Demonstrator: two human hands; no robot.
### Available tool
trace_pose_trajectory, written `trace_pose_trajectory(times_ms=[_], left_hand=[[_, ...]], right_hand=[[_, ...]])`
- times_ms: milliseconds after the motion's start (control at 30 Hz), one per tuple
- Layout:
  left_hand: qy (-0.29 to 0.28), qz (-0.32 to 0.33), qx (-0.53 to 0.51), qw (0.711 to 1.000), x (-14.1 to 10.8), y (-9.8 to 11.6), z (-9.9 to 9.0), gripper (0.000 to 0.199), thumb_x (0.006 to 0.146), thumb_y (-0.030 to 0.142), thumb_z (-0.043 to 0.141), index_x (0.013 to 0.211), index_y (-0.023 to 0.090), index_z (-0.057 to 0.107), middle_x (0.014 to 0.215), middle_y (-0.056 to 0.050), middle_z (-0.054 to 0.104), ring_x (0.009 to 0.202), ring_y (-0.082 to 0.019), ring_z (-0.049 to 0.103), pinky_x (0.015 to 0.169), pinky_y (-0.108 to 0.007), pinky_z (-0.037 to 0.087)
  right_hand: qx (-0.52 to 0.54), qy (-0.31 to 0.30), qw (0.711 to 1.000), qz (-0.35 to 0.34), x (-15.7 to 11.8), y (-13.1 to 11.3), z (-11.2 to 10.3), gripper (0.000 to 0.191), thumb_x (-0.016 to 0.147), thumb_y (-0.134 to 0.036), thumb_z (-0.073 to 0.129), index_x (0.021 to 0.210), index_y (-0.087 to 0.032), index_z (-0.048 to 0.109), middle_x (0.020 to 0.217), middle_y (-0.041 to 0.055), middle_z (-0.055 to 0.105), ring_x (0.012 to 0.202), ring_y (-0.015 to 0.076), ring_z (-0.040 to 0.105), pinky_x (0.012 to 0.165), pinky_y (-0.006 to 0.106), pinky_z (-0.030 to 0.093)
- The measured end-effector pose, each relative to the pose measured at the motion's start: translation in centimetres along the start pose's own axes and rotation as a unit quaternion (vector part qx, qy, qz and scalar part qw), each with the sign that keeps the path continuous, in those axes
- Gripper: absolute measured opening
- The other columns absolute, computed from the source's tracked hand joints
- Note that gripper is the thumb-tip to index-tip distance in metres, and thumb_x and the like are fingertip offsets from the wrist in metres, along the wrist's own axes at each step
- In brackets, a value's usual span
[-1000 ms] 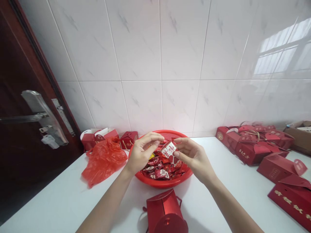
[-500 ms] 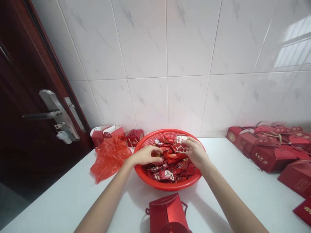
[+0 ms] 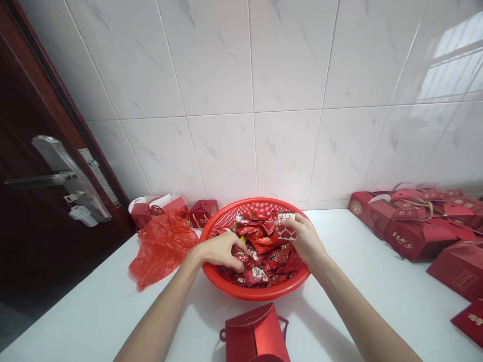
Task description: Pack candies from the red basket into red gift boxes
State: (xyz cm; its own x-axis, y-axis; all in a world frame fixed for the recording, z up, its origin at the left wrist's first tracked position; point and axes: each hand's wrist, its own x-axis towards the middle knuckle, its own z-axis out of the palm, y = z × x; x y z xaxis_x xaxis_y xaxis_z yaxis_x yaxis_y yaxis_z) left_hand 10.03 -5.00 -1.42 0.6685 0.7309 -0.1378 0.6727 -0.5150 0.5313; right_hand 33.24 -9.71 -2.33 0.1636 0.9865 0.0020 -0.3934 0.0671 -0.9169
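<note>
Your left hand point(image 3: 221, 250) covers part of the red plastic basket's point(image 3: 252, 294) left side, and some of its fingertips are lost among the wrapped candies point(image 3: 277, 258), so you cannot tell what they grip. Your right hand's point(image 3: 307, 236) fingers hide one edge of the white-and-red packet point(image 3: 286, 229), whose print is too small to read. The lower edge crops both your forearms point(image 3: 160, 314) and the near red gift box point(image 3: 247, 339). At your left, the crumpled red plastic bag point(image 3: 162, 251) partly hides small gift boxes point(image 3: 170, 202). The right edge cuts through the stacked red gift boxes point(image 3: 415, 241) and the gold-lettered box point(image 3: 470, 322).
</note>
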Motion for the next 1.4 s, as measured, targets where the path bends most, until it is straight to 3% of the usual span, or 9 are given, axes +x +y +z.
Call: trace_pose_trajectory(times_ms=[100, 233, 300, 467, 567, 767, 1067, 1233, 1400], left_hand=[[-0.017, 0.016, -0.082, 0.996, 0.3, -0.2, -0.4, 0.037, 0.075, 0.052, 0.068, 0.089, 0.021, 0.082, 0.084, -0.002, 0.078, 0.083, -0.022, 0.069, 0.077, -0.026, 0.05], [0.165, 0.002, -0.111, 0.98, 2.0, -1.0, -1.7, 0.046, 0.085, 0.054, 0.054, 0.098, 0.018, 0.079, 0.101, -0.007, 0.079, 0.095, -0.026, 0.07, 0.085, -0.033, 0.052], [0.203, -0.016, -0.062, 0.977, 3.2, -1.7, -2.6, 0.043, 0.079, 0.051, 0.062, 0.101, 0.017, 0.078, 0.108, -0.009, 0.077, 0.102, -0.028, 0.069, 0.091, -0.034, 0.05], [0.061, -0.064, 0.0, 0.996, 5.3, -2.2, -3.4, 0.048, 0.073, 0.058, 0.068, 0.099, 0.018, 0.075, 0.104, -0.008, 0.077, 0.096, -0.026, 0.069, 0.082, -0.03, 0.05], [0.044, -0.059, 0.046, 0.996, 5.7, -2.1, -2.6, 0.056, 0.069, 0.058, 0.073, 0.108, 0.019, 0.071, 0.107, -0.008, 0.075, 0.096, -0.026, 0.068, 0.078, -0.029, 0.049], [0.111, -0.042, 0.019, 0.993, 5.3, -3.0, -1.7, 0.032, 0.074, 0.031, 0.065, 0.105, 0.021, 0.07, 0.092, -0.004, 0.077, 0.085, -0.022, 0.07, 0.074, -0.028, 0.049], [0.216, 0.021, -0.045, 0.975, 4.9, -2.6, -2.3, 0.042, 0.081, 0.046, 0.058, 0.107, 0.016, 0.073, 0.115, -0.009, 0.075, 0.106, -0.028, 0.067, 0.093, -0.034, 0.05], [0.213, 0.034, -0.096, 0.972, 4.9, -2.7, -2.2, 0.053, 0.086, 0.058, 0.052, 0.107, 0.013, 0.07, 0.106, -0.008, 0.075, 0.096, -0.026, 0.067, 0.086, -0.032, 0.051], [0.304, 0.013, -0.114, 0.946, 5.3, -3.4, -2.2, 0.057, 0.086, 0.061, 0.048, 0.111, 0.013, 0.066, 0.104, -0.009, 0.074, 0.097, -0.025, 0.066, 0.089, -0.032, 0.05]], right_hand=[[0.001, 0.011, 1.0, -0.002, 0.0, 0.0, 0.0, 0.015, 0.063, -0.026, 0.074, 0.071, -0.02, 0.063, 0.077, 0.0036, 0.075, 0.062, 0.0147, 0.06, 0.061, 0.028, 0.047], [0.003, 0.016, 1.0, -0.007, 0.0, 0.0, 0.1, 0.016, 0.061, -0.027, 0.075, 0.07, -0.02, 0.063, 0.075, 0.0035, 0.074, 0.065, 0.0169, 0.062, 0.061, 0.029, 0.048], [0.0, 0.013, 1.0, -0.012, -0.1, -0.1, 0.1, 0.017, 0.06, -0.027, 0.076, 0.071, -0.02, 0.064, 0.07, 0.0015, 0.071, 0.063, 0.016, 0.06, 0.06, 0.029, 0.046], [-0.008, 0.01, 1.0, -0.013, -0.4, -0.2, 0.2, 0.018, 0.059, -0.026, 0.077, 0.07, -0.021, 0.063, 0.068, 0.0008, 0.068, 0.064, 0.0164, 0.059, 0.059, 0.028, 0.045], [-0.002, 0.01, 1.0, -0.009, -0.5, -0.4, 0.4, 0.019, 0.059, -0.026, 0.077, 0.068, -0.021, 0.06, 0.069, 0.0006, 0.068, 0.063, 0.0162, 0.059, 0.058, 0.028, 0.045], [-0.006, 0.013, 1.0, -0.009, -0.3, -0.2, 0.4, 0.02, 0.058, -0.027, 0.076, 0.07, -0.021, 0.061, 0.065, -0.0012, 0.066, 0.059, 0.0149, 0.056, 0.057, 0.028, 0.042], [-0.02, 0.007, 1.0, -0.001, -0.1, 0.0, 0.0, 0.018, 0.059, -0.029, 0.075, 0.07, -0.02, 0.064, 0.065, -0.0015, 0.065, 0.056, 0.0131, 0.052, 0.058, 0.029, 0.042], [-0.046, 0.011, 0.999, -0.002, -0.3, -0.4, 0.2, 0.015, 0.058, -0.031, 0.076, 0.063, -0.018, 0.069, 0.063, 0.0006, 0.064, 0.057, 0.0132, 0.051, 0.057, 0.029, 0.041], [-0.046, 0.016, 0.999, 0.001, -0.3, -0.7, 0.4, 0.015, 0.057, -0.03, 0.077, 0.063, -0.018, 0.072, 0.068, 0.0027, 0.067, 0.059, 0.0127, 0.051, 0.06, 0.029, 0.042]])
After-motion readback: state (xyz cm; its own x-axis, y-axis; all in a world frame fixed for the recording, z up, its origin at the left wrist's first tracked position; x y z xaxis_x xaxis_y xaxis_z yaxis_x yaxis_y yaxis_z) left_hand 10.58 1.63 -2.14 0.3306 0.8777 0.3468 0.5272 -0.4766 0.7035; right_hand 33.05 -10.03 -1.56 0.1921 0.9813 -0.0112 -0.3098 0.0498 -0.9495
